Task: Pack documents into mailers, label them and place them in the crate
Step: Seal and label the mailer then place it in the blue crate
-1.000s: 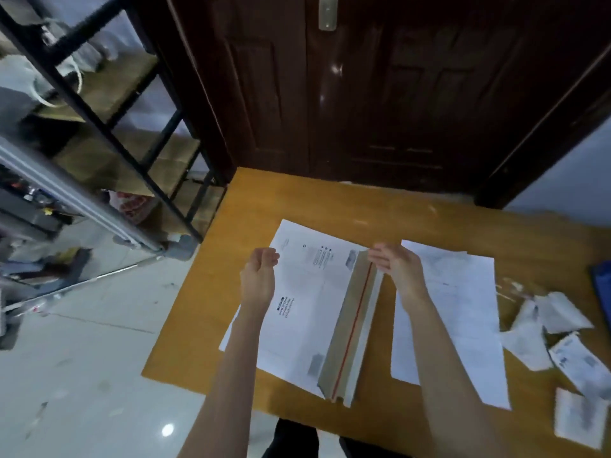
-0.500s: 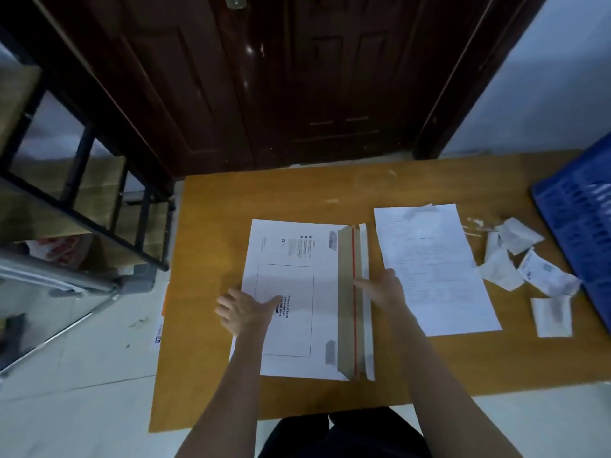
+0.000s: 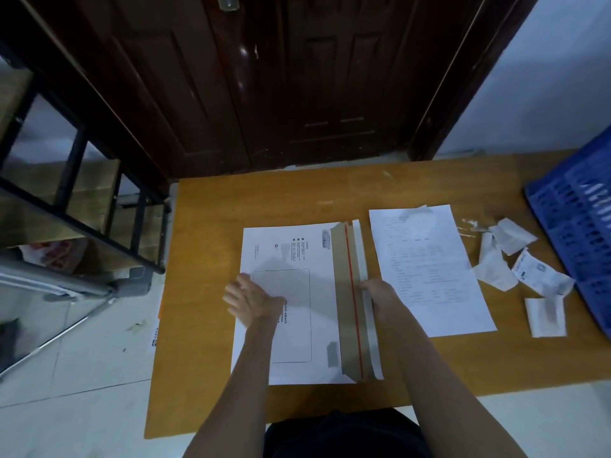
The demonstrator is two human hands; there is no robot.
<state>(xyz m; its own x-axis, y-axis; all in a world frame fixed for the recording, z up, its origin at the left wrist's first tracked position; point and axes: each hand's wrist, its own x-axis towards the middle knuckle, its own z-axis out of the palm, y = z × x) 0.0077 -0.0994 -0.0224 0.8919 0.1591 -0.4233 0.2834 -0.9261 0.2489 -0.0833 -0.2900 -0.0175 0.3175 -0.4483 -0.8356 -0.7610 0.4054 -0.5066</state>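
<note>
The white cardboard mailer (image 3: 297, 302), tilted up off the wooden table (image 3: 211, 226) a second ago, now lies flat on it with its brown flap (image 3: 350, 299) folded over. The left hand (image 3: 251, 300) rests spread and flat on the mailer's face while the right hand (image 3: 378, 292) presses the flap edge; I cannot tell how its fingers lie. Sealing looks underway, with the loose document (image 3: 429, 269) just beside and the blue crate (image 3: 575, 226) waiting at far right.

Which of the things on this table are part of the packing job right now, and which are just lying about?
In the job:
mailer, flat under the left hand
its flap, touched by the right hand
printed sheet
blue crate

Lying about:
paper scraps beside the crate
rack off the table
</note>
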